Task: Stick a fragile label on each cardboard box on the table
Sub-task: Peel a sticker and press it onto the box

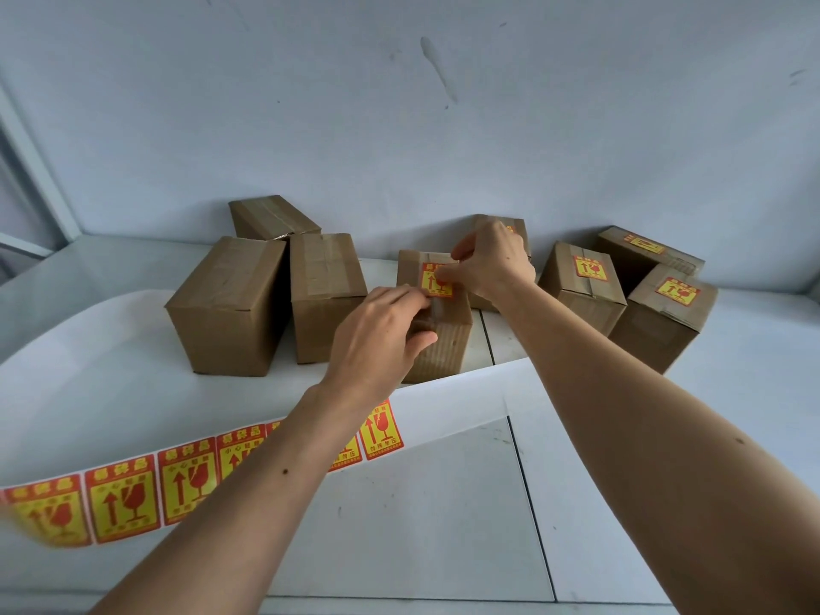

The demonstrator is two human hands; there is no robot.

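Several brown cardboard boxes stand at the back of the white table (399,503). On top of the middle box (443,344) lies a red and yellow fragile label (437,281). My left hand (381,339) rests on that box's near top edge, fingertips on the label's lower left corner. My right hand (488,264) presses its fingers on the label's upper right part. Three boxes on the right (585,290) (665,312) (643,250) carry labels on top. Three boxes on the left (230,308) (326,295) (270,217) show no label.
A strip of fragile labels (124,499) on white backing paper (466,392) runs across the table's front, under my left forearm. One more box (514,228) stands behind my right hand, mostly hidden. A pale wall (399,104) closes the back.
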